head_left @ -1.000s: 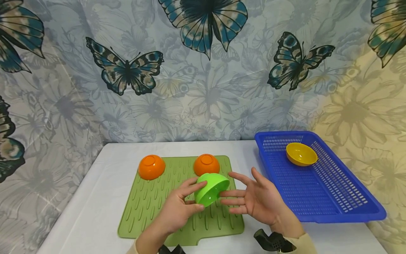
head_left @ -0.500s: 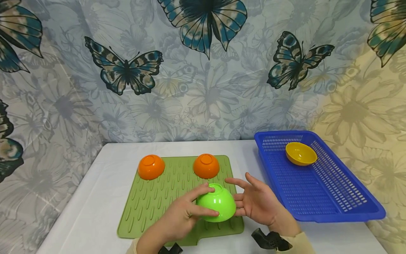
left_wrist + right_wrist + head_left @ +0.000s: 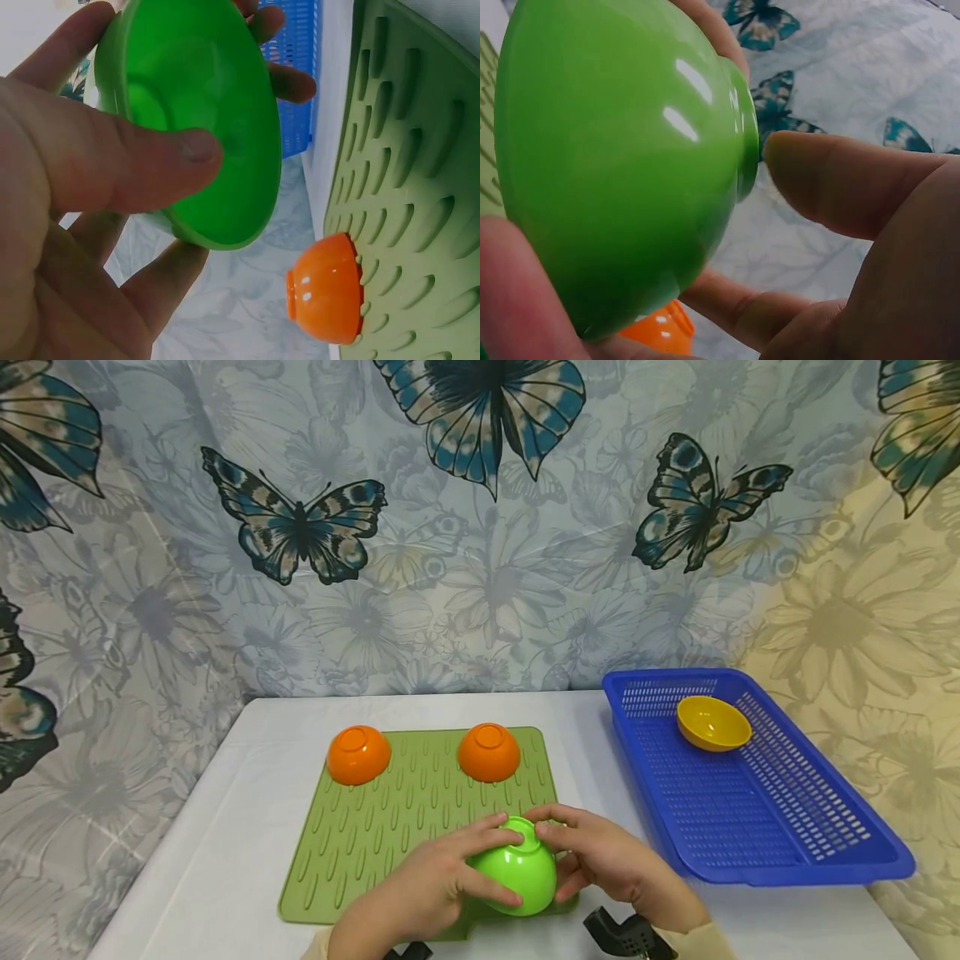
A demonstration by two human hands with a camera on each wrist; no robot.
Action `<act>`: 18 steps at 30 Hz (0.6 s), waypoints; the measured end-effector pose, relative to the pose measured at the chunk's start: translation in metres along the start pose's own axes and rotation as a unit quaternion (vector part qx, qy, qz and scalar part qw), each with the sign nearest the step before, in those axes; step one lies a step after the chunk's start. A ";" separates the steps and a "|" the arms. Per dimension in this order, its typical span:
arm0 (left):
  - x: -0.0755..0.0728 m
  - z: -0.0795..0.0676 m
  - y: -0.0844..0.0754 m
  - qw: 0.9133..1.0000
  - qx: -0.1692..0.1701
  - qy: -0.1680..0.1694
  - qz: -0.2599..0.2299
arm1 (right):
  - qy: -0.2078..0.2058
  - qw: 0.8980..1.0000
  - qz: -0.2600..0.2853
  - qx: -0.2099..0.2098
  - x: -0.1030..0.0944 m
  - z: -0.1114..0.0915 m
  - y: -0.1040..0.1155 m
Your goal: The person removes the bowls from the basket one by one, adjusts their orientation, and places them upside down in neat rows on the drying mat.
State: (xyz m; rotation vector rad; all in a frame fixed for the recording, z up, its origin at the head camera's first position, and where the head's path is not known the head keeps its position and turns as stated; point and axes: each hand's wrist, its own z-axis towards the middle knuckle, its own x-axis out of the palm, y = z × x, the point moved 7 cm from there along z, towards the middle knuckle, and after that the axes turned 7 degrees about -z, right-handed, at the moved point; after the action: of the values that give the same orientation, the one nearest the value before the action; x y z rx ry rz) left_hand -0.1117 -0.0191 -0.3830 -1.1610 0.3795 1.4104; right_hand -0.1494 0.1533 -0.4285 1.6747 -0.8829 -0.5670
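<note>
A light green bowl (image 3: 521,878) is held upside down above the near right part of a green ridged mat (image 3: 390,827). My left hand (image 3: 438,881) grips it from the left. In the left wrist view the thumb (image 3: 157,161) lies across the bowl's open side, while other fingers hold the outside. From the right, my right hand (image 3: 611,860) curls its fingers round the bowl's wall. One right fingertip (image 3: 802,169) is close to the foot ring; whether it touches is unclear. Two orange bowls (image 3: 358,755) stand upside down along the mat's far edge.
A blue perforated basket (image 3: 780,875) stands on the table's right side, with a yellow bowl (image 3: 714,724) upright inside. White cloth (image 3: 202,843) covers the table. Behind it hangs a butterfly-print backdrop (image 3: 495,577).
The green bowl has tipped from showing its inside to bottom up and moved nearer to me, in my left hand. My right hand's spread fingers have closed round its right side.
</note>
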 end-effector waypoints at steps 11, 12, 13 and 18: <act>0.005 -0.002 0.002 0.999 -0.035 0.010 -0.015 | -0.076 0.996 -0.053 0.004 -0.004 0.002 0.000; 0.006 -0.003 0.004 0.997 -0.063 0.015 -0.036 | -0.085 0.995 -0.057 0.003 -0.005 0.002 0.001; 0.008 -0.004 0.007 0.994 -0.095 0.020 -0.058 | -0.095 0.994 -0.062 0.002 -0.006 0.002 0.002; 0.011 -0.012 0.022 0.952 -0.267 0.002 -0.146 | -0.133 0.988 -0.077 -0.009 -0.007 0.003 0.007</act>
State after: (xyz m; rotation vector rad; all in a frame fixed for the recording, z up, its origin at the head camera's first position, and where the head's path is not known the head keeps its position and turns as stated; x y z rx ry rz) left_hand -0.1244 -0.0275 -0.4060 -1.5820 -0.1884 1.2798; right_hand -0.1575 0.1564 -0.4230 1.6848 -0.9391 -0.9188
